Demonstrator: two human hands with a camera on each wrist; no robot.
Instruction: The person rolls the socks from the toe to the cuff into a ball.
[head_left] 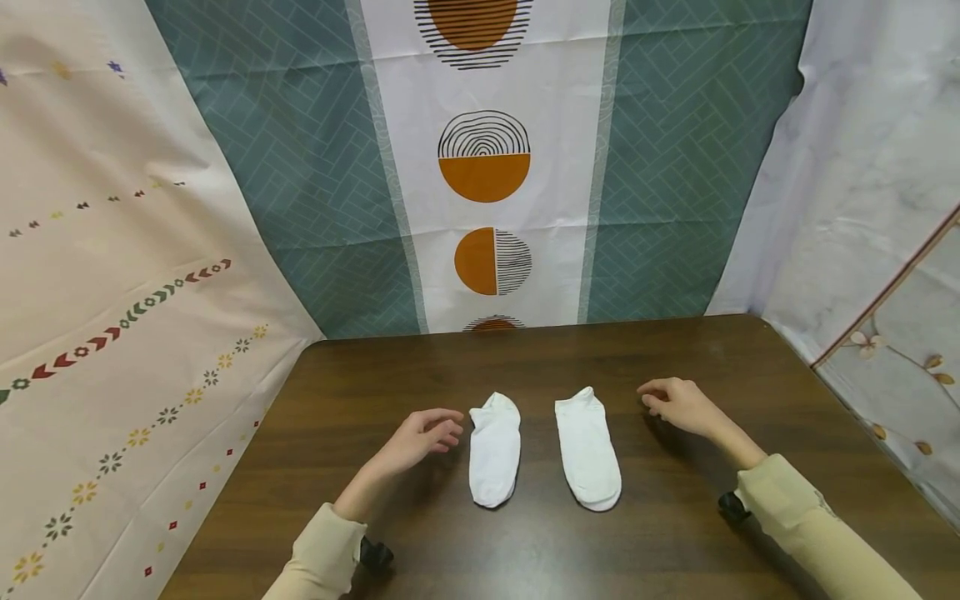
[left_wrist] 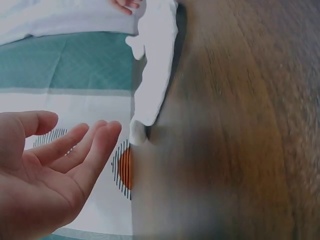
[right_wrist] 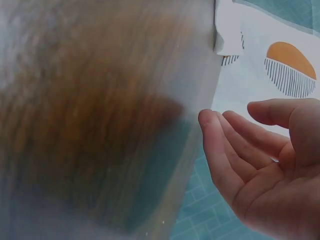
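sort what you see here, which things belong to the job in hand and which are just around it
Likely part of the job:
left white sock, beside the left hand
right white sock, nearer the right hand

Just around it:
brown table, under the socks
teal-and-white cloth behind
cream cloth, left
marbled cloth, right

Left sleeve [head_left: 303, 562] and right sleeve [head_left: 828, 529] match on my head feed: pale beige, plain, lightly creased. Left cuff [head_left: 330, 533] and right cuff [head_left: 780, 492] both wide. I see a stubby left black unit [head_left: 377, 555] at the cuff underside, and a right black unit [head_left: 732, 507] likewise; too dark for me to make out detail. Left fingers [left_wrist: 102, 145] and right fingers [right_wrist: 214, 147] bare.
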